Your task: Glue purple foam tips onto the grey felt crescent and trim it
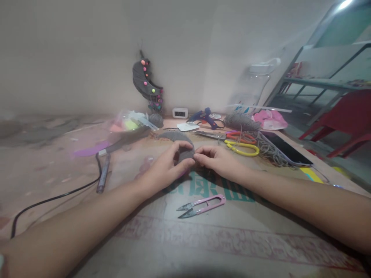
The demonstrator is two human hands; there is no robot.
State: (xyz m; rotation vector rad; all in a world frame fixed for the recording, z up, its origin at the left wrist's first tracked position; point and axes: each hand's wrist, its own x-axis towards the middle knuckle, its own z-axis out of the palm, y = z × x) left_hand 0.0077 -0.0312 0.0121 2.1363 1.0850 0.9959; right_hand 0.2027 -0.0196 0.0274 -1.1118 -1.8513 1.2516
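A grey yarn-wrapped crescent (pixel 174 135) is held just above the table, its curved end pointing away to the left. My left hand (pixel 171 164) grips its near part between thumb and fingers. At the crescent's right edge, my right hand (pixel 216 160) is closed in a pinch, fingertips touching the grey edge; whether a strand lies between them is too small to tell. Pink-handled thread snips (pixel 203 205) lie nearer me, blades to the left. Beyond my right hand rest large scissors (pixel 242 148) with orange and yellow handles.
A decorated grey crescent (pixel 142 81) hangs on the wall. Behind my hands are a small digital clock (pixel 180 113), a blue glue gun (pixel 207 117) and grey yarn (pixel 242 122). A phone (pixel 285 148) lies right, a marker (pixel 103 173) and black cable (pixel 58 197) left.
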